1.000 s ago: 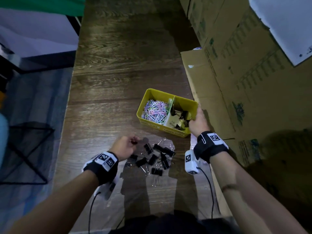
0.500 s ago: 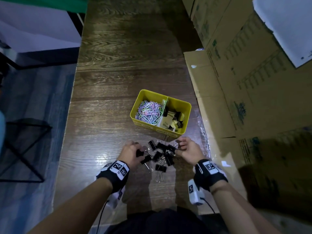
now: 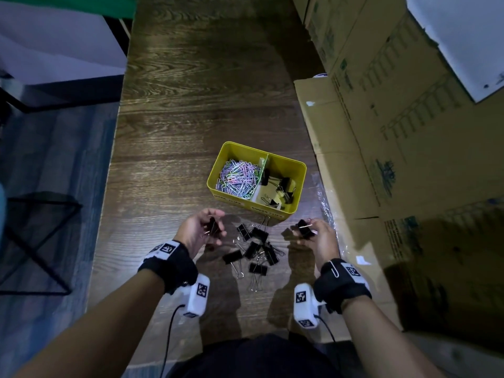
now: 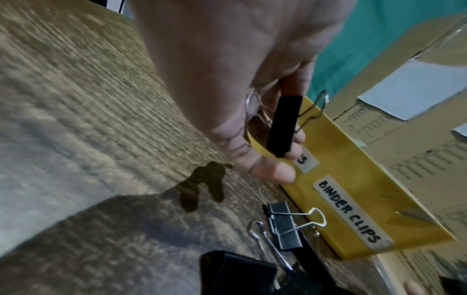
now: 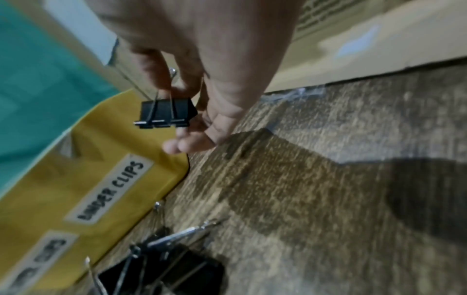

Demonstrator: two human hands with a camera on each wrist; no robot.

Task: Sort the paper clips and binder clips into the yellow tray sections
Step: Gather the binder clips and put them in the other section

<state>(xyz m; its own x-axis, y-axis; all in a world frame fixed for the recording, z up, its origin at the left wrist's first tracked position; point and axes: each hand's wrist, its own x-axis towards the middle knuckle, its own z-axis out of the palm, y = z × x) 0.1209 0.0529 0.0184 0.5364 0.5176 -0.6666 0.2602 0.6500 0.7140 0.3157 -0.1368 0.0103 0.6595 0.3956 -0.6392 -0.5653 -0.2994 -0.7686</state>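
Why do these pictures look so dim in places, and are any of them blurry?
Head view: light pools on the table and glares beside the yellow tray, corners dark, both arms casting shadows. Left wrist view: wood smeared, left hand and "BINDER CLIPS" label sharper. Right wrist view: soft, the label blurred, dark shadow at right.

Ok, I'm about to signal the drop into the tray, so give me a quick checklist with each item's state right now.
1. Left hand grips a binder clip: ok.
2. Right hand pinches a second binder clip by its wire handles: ok.
3. Yellow tray right section, labelled BINDER CLIPS, open with room: ok.
4. Paper clips confined to the left section: ok.
5. Hands already above the tray: not ok, both hover over the table in front of it.
6. Loose binder clips on the table all sorted: not ok.
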